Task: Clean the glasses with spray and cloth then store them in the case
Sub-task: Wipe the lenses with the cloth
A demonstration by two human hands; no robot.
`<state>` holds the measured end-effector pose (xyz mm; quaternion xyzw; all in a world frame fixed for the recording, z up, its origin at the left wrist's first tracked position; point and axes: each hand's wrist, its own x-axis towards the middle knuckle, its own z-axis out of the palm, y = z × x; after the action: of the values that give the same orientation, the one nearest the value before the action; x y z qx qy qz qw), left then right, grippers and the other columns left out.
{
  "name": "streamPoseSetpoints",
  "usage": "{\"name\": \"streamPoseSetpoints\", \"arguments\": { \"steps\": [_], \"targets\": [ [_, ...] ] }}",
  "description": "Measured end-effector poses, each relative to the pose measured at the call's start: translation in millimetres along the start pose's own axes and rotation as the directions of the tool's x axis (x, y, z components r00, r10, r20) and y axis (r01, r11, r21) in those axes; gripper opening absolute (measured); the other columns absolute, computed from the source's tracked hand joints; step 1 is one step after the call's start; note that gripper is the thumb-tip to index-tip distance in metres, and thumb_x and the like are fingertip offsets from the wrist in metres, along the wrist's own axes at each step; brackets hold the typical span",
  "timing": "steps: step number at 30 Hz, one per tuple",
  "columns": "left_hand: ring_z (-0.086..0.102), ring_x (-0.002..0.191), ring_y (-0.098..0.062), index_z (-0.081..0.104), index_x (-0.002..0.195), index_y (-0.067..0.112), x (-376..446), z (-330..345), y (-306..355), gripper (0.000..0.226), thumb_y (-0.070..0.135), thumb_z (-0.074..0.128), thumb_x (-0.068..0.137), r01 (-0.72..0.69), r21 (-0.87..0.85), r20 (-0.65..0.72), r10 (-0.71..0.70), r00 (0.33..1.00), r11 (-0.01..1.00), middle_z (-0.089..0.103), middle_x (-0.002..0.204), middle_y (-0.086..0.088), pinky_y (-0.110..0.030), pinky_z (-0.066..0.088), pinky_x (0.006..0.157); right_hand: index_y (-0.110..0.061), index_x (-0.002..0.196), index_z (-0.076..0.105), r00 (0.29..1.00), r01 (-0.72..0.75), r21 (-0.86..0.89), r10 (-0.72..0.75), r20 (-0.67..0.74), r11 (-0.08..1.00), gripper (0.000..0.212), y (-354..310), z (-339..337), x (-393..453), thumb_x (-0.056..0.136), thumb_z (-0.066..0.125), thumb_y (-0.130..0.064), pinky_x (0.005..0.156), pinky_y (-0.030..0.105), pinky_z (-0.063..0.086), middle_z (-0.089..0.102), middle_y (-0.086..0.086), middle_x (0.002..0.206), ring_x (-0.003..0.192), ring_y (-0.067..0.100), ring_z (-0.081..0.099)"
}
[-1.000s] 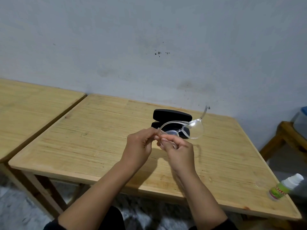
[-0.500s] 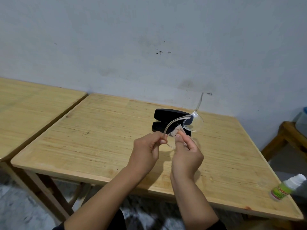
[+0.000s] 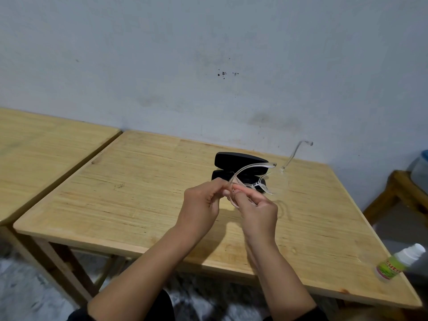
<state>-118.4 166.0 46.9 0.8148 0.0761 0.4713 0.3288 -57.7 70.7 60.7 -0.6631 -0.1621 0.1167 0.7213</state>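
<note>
Clear-framed glasses hang in the air above the middle of the wooden table, one temple arm sticking up to the right. My left hand pinches the near lens rim. My right hand pinches the same lens from the other side; whether a cloth lies under its fingers I cannot tell. Just behind my hands lies the black glasses case, open. The small spray bottle, white cap and green label, lies on its side at the table's near right corner.
A second wooden table adjoins on the left with a narrow gap between. A grey wall runs behind both. A low wooden stand with a container on it is at the far right.
The glasses have tilted and turned between my hands, their free temple arm swinging up and to the right. Both hands stayed above the table's middle, holding the near lens.
</note>
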Motion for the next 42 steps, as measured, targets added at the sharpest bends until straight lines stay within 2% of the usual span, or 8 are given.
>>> {"name": "streamPoseSetpoints", "arguments": {
  "steps": [3,7,13,16,20,28,35,42],
  "targets": [
    [0.062,0.074,0.004,0.065,0.080,0.017,2.1,-1.6,-6.2,0.029,-0.010,0.053,0.078,0.032,0.024,0.005,-0.032,0.999,0.999,0.069,0.071,0.006,0.001,0.039,0.061,-0.018,0.079,0.077,0.996,-0.050,0.008,0.049,0.069,0.999,0.016,-0.6,0.0,-2.4,0.078,0.067,-0.005,0.076,0.024,0.056,0.076,-0.005,0.080,0.081,0.009,0.072],
    [0.065,0.079,-0.004,0.063,0.081,0.022,8.9,-9.3,-12.6,0.030,-0.003,0.049,0.078,0.041,0.036,-0.012,-0.041,0.999,0.999,0.071,0.077,0.008,-0.006,0.045,0.061,-0.019,0.076,0.078,0.990,-0.066,-0.068,0.074,0.122,0.996,0.016,2.8,3.7,-6.3,0.078,0.066,-0.008,0.087,0.038,0.056,0.076,-0.003,0.083,0.086,0.013,0.070],
    [0.064,0.077,0.001,0.067,0.081,0.018,7.9,-22.7,-18.2,0.024,0.001,0.051,0.081,0.067,0.070,-0.053,-0.063,0.997,0.995,0.065,0.075,0.020,-0.004,0.044,0.059,-0.020,0.080,0.077,0.977,-0.053,-0.076,0.067,0.201,0.996,0.015,-0.3,4.1,-8.6,0.078,0.067,-0.008,0.088,0.035,0.055,0.076,-0.006,0.086,0.092,0.012,0.069],
    [0.063,0.075,0.009,0.067,0.083,0.022,8.0,-34.3,-26.7,0.022,0.006,0.053,0.082,0.090,0.086,-0.094,-0.081,0.992,0.992,0.064,0.089,0.022,-0.006,0.048,0.064,-0.021,0.083,0.078,0.975,-0.077,-0.044,0.084,0.207,0.996,0.018,-1.0,3.3,-8.9,0.079,0.068,-0.006,0.088,0.029,0.052,0.076,-0.008,0.087,0.093,0.007,0.068],
    [0.059,0.077,0.018,0.070,0.083,0.019,6.7,-61.2,-38.8,0.022,0.000,0.060,0.082,0.115,0.169,-0.156,-0.089,0.984,0.979,0.069,0.078,0.018,-0.005,0.048,0.070,-0.023,0.080,0.078,0.977,-0.151,-0.045,0.156,0.144,0.987,0.016,7.3,5.8,-7.4,0.079,0.069,-0.009,0.095,0.040,0.051,0.076,-0.008,0.086,0.095,0.013,0.067],
    [0.065,0.084,-0.006,0.072,0.085,0.008,-10.2,-153.2,-65.0,0.021,-0.009,0.066,0.075,0.056,0.424,-0.146,0.007,0.989,0.904,0.072,0.089,-0.002,-0.011,0.049,0.081,-0.023,0.077,0.077,0.949,-0.272,-0.034,0.274,0.153,0.962,0.015,24.9,12.6,-10.1,0.079,0.070,-0.010,0.090,0.042,0.054,0.076,-0.004,0.084,0.089,0.016,0.069],
    [0.069,0.082,-0.022,0.072,0.088,0.007,-39.2,-214.4,-92.3,0.020,-0.004,0.072,0.070,0.105,0.724,-0.042,-0.108,0.993,0.682,0.072,0.093,-0.012,-0.028,0.052,0.078,-0.011,0.082,0.072,0.919,-0.349,0.032,0.335,0.207,0.937,0.012,30.5,26.7,-18.0,0.080,0.065,-0.001,0.090,0.042,0.053,0.076,0.004,0.081,0.086,0.021,0.071],
    [0.068,0.089,-0.025,0.071,0.091,0.008,-53.4,-214.1,-115.5,0.025,-0.002,0.074,0.069,0.108,0.735,0.016,-0.176,0.984,0.670,0.071,0.100,-0.013,-0.028,0.048,0.083,-0.008,0.084,0.073,0.907,-0.366,0.045,0.346,0.242,0.929,0.013,37.2,38.3,-20.2,0.079,0.065,0.001,0.089,0.037,0.054,0.076,0.006,0.084,0.087,0.020,0.072]
  ]
}}
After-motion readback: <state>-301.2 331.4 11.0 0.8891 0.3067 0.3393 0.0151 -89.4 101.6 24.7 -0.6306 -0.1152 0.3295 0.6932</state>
